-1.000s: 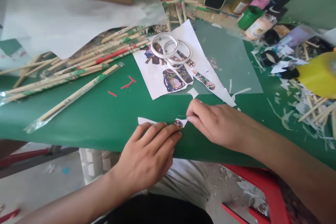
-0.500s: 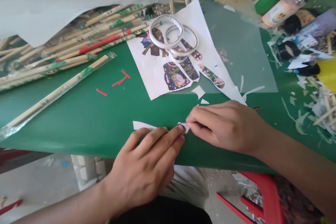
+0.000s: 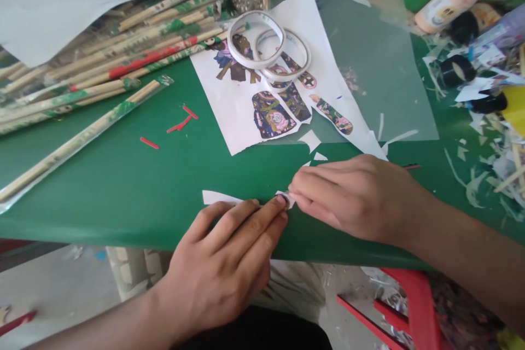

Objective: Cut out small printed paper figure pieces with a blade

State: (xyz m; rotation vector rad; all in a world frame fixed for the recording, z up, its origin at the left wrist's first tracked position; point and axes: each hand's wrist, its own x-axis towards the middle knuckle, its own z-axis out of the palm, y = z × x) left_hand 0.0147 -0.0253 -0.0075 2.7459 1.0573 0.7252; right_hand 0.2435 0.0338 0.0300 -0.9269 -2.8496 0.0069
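My left hand [image 3: 232, 257] lies with its fingers stretched out on a small piece of printed paper [image 3: 291, 200], holding it against the green tabletop [image 3: 164, 175]. Only a white edge and a dark printed bit show past the fingertips. A white paper strip [image 3: 220, 197] sticks out on the other side of the same fingers. My right hand [image 3: 356, 197] is closed in a pinch at the paper's right edge; what sits between thumb and finger is hidden. Just beyond are paper scraps [image 3: 310, 141] and a white sheet [image 3: 223, 115] with patterned cutouts [image 3: 273, 117].
Two white tape rolls [image 3: 256, 38] rest on the sheet. Wrapped chopsticks [image 3: 135, 65] cover the left, one pair [image 3: 82, 139] apart. Red slivers [image 3: 149, 143] lie nearby. Paint bottles [image 3: 449, 3] and shavings [image 3: 471, 191] crowd the right. A red stool [image 3: 418, 306] stands below the table edge.
The camera view has shifted slightly, so the sheet and chopsticks appear a little higher and farther left. Both hands keep nearly the same place and pose at the paper.
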